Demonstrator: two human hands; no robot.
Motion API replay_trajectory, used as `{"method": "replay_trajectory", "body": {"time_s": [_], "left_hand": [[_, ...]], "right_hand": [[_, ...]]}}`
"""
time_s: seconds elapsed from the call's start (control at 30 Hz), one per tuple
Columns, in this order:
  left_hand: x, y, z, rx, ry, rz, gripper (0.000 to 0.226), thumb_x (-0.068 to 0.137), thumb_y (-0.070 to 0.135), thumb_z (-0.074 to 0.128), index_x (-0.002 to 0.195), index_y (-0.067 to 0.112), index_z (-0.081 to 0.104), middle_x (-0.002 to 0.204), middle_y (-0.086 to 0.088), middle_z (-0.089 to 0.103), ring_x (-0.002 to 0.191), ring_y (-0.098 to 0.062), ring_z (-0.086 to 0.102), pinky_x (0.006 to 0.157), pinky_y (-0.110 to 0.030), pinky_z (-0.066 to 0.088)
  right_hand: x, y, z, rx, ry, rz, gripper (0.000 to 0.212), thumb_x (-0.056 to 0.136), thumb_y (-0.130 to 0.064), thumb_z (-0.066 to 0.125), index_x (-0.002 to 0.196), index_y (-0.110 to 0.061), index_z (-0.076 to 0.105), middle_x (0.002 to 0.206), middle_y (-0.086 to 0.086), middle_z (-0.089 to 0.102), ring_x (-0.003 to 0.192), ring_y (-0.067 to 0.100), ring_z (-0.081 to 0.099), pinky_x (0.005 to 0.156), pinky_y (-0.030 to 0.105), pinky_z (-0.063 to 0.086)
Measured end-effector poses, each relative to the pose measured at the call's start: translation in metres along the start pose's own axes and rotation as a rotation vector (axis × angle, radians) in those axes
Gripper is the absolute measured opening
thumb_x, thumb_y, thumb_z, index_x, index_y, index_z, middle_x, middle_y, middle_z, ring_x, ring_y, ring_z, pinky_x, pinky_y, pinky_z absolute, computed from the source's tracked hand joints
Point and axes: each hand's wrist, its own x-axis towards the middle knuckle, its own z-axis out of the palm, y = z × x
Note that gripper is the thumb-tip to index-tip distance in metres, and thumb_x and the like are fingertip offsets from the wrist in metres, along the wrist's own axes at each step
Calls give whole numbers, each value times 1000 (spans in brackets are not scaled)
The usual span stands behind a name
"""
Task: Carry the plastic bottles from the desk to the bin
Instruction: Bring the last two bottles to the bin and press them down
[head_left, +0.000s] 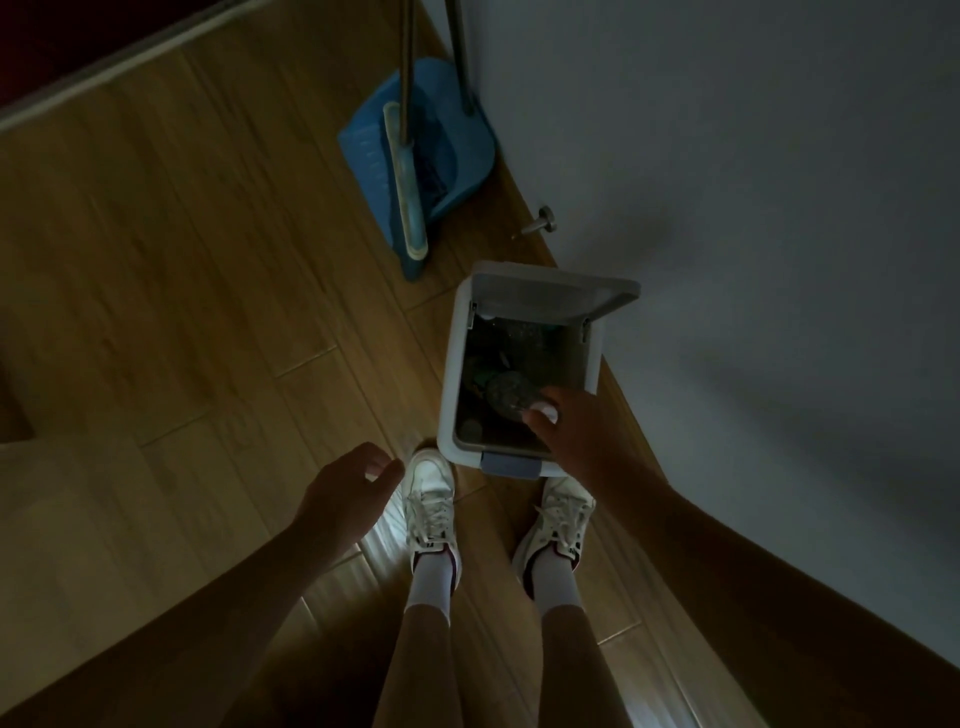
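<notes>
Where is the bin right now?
Head view, right of centre: the bin stands on the floor by the wall, lid open, just ahead of the shoes, with the blue dustpan beyond it.

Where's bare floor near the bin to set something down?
Bare wooden floor lies left of the bin, between the dustpan and the left shoe. Crowded: inside the bin, where the right hand holds a bottle; wall on its right.

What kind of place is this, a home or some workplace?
Most likely a room corner in a home: wooden plank floor, a blue dustpan and broom leaning at the wall, and a small lidded bin over which the right hand holds a plastic bottle.
</notes>
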Motion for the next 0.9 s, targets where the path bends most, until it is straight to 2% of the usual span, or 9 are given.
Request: {"method": "replay_trajectory", "body": {"time_s": [0.1,0.17,0.33,0.43,0.5,0.63,0.73,0.8,0.9], "left_hand": [[5,1,-1,-7,10,-3,25,97,42,55,111,23,64,102,9,63,91,-11,63,78,-30,46],[8,-1,0,-21,15,-4,25,97,41,56,111,22,65,101,9,64,93,-12,64,79,-30,47],[11,-17,7,-15,0,9,24,98,41,56,108,22,65,99,9,65,94,-12,65,86,-32,52],[10,-28,11,-13,-7,-7,21,98,42,55,107,25,64,98,10,65,92,-11,64,87,-32,52],[10,-35,12,-19,-10,-23,22,98,43,55,107,25,63,98,11,64,90,-8,62,86,-32,51],[6,-43,6,-7,-19,-46,15,98,43,54,103,30,58,95,14,61,86,-5,61,66,-21,48],[1,-42,-1,-2,-4,-47,16,99,42,54,105,28,59,95,12,60,90,-11,62,75,-27,47],[-2,-40,-8,0,8,-48,19,98,43,54,106,26,61,95,10,61,89,-12,62,79,-29,48],[-8,-33,-18,-16,15,-49,22,98,44,54,107,25,62,95,9,62,82,-7,61,68,-26,47]], "right_hand": [[14,-1,5,34,5,21,69,82,-69,44,123,-18,65,118,3,70,108,19,65,89,30,50],[23,0,8,58,5,19,77,75,-75,43,123,-19,66,116,4,72,105,19,67,89,36,55],[31,2,18,20,-1,24,52,88,-58,56,121,-20,68,112,3,73,100,16,68,87,36,55],[40,-3,24,12,38,22,37,93,-49,57,109,-20,72,91,-2,70,77,9,63,65,22,46],[48,-7,27,-5,59,27,36,91,-51,58,103,-20,71,84,-4,65,69,5,56,56,19,36],[52,-7,27,-62,-29,59,43,84,-55,65,105,-18,68,89,-1,65,85,18,64,64,27,40],[42,-15,24,-56,-74,66,43,87,-53,63,108,-16,64,90,-1,60,89,20,63,68,28,41],[30,-24,20,-37,-73,37,45,88,-53,61,117,-18,61,98,1,66,96,21,66,73,29,45],[0,-34,-1,24,-53,-32,49,93,-42,59,136,-20,52,123,3,67,113,20,64,90,34,52]]}}
